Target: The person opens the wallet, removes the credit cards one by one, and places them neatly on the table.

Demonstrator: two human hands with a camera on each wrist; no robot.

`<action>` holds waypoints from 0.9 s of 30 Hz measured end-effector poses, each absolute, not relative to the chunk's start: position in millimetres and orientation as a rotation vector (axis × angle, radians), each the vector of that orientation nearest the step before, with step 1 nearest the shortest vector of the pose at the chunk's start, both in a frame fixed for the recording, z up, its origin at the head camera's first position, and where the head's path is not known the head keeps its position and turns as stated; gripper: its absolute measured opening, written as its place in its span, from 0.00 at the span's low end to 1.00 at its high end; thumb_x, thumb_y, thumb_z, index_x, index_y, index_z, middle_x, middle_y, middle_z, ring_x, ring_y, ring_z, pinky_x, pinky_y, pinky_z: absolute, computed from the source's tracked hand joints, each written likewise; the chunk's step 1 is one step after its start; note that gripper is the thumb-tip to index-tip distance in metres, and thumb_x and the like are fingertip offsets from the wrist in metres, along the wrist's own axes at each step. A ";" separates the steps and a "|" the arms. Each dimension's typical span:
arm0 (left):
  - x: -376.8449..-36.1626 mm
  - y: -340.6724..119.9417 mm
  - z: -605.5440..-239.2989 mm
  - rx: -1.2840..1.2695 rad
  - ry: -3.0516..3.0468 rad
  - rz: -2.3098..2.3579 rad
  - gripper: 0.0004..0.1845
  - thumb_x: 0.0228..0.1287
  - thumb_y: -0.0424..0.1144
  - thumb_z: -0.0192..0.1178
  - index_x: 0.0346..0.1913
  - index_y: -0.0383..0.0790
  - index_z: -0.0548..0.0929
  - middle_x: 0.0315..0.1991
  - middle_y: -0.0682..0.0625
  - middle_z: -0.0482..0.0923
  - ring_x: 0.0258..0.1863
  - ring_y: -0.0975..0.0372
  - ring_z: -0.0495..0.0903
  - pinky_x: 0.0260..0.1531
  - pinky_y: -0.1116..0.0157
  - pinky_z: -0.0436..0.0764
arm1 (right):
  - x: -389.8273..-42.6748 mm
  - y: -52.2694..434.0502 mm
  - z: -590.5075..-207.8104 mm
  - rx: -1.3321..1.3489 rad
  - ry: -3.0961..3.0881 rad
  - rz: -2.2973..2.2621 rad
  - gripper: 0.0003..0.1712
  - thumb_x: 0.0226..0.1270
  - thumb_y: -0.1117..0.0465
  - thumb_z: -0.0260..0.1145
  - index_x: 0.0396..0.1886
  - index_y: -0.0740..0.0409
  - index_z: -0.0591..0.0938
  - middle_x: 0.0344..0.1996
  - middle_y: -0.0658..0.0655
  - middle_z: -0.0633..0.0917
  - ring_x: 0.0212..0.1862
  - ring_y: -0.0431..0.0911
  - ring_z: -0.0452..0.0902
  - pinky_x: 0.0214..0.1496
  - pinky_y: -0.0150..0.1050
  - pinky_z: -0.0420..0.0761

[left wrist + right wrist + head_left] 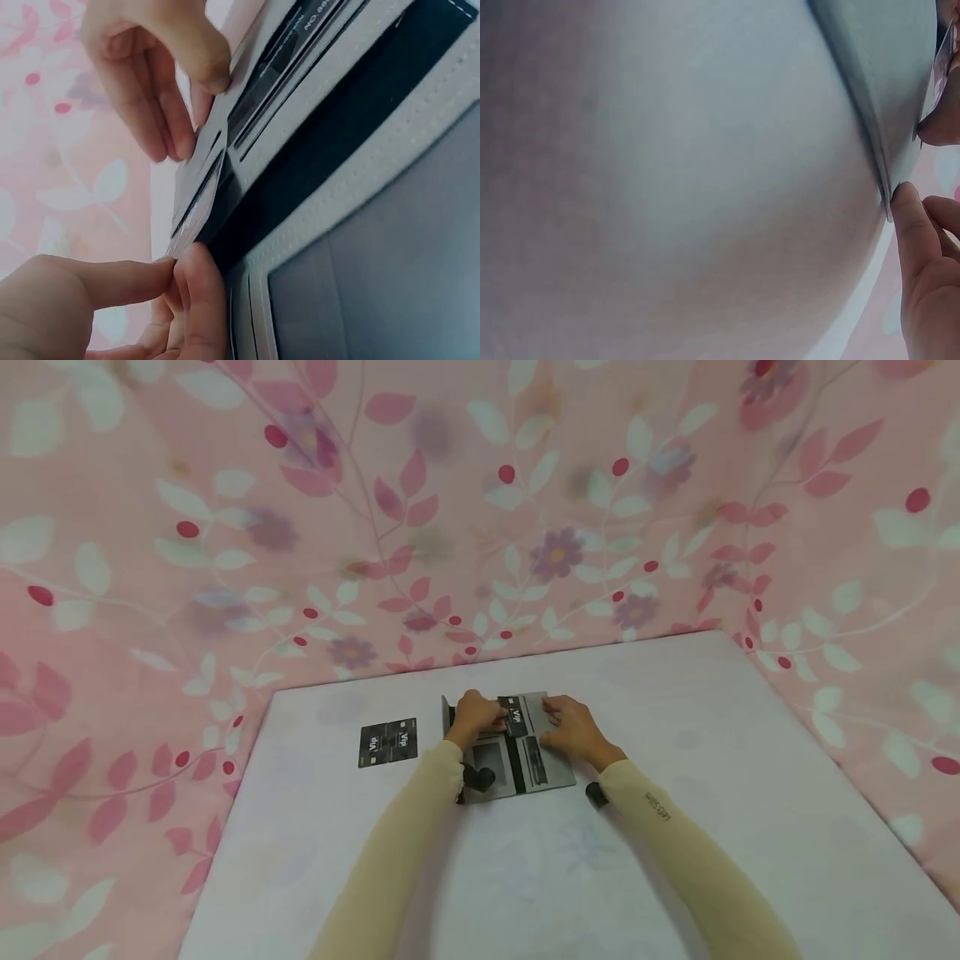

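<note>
Head view: at the near side we see two cream sleeves, the right sleeve (690, 843) bearing printed lettering, above a white table (525, 885). A black device (480, 778) sits at the left cuff; a second black device (597, 794) sits beside the right sleeve.

Beyond these, the grey wallet (557, 772) lies spread on the table, a dark band running along its middle and its left flap tilted upward. In the near part of its right half we note a slotted card (535, 760).

Farther up the wallet, the left hand (477, 720) pinches the edge of a dark "Vip" card (513, 717), thumb and finger closed on it. This card is over the far part of the wallet's right half; we cannot tell whether its edge is inside a slot. The right hand (576, 731) rests at the wallet's right edge, thumb and fingers apart and relaxed, touching the wallet.

To the left, well apart from the wallet, two dark cards (387, 742) lie side by side on the table. Behind everything we see a pink floral cloth (480, 527).
</note>
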State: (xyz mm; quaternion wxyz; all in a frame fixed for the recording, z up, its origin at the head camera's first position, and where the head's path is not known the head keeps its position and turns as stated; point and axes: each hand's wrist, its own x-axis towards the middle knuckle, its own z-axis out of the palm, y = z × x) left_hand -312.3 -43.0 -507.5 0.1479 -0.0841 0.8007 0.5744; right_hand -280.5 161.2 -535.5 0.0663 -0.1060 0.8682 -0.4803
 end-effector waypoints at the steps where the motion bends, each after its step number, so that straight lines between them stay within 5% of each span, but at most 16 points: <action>1: -311.6 -44.9 -507.8 -0.234 2.281 1.685 0.08 0.60 0.29 0.63 0.39 0.26 0.79 0.28 0.39 0.81 0.21 0.58 0.84 0.31 0.62 0.85 | -280.6 162.0 -534.5 -0.314 2.618 -1.445 0.46 0.47 0.73 0.73 0.68 0.72 0.65 0.63 0.67 0.72 0.64 0.57 0.71 0.61 0.41 0.73; 11: -307.7 -62.9 -510.2 -0.171 2.229 1.782 0.12 0.64 0.30 0.62 0.46 0.25 0.84 0.48 0.38 0.80 0.36 0.56 0.85 0.37 0.63 0.85 | -278.0 161.7 -531.2 -0.274 2.611 -1.416 0.47 0.48 0.73 0.74 0.69 0.70 0.64 0.64 0.67 0.71 0.65 0.57 0.69 0.62 0.42 0.72; 27: -307.6 -137.8 -483.7 -0.226 2.063 2.044 0.17 0.64 0.31 0.64 0.53 0.25 0.80 0.48 0.41 0.78 0.41 0.59 0.80 0.48 0.61 0.82 | -274.8 163.6 -530.2 -0.356 2.583 -1.469 0.45 0.49 0.73 0.72 0.69 0.74 0.63 0.64 0.70 0.71 0.65 0.60 0.68 0.62 0.44 0.73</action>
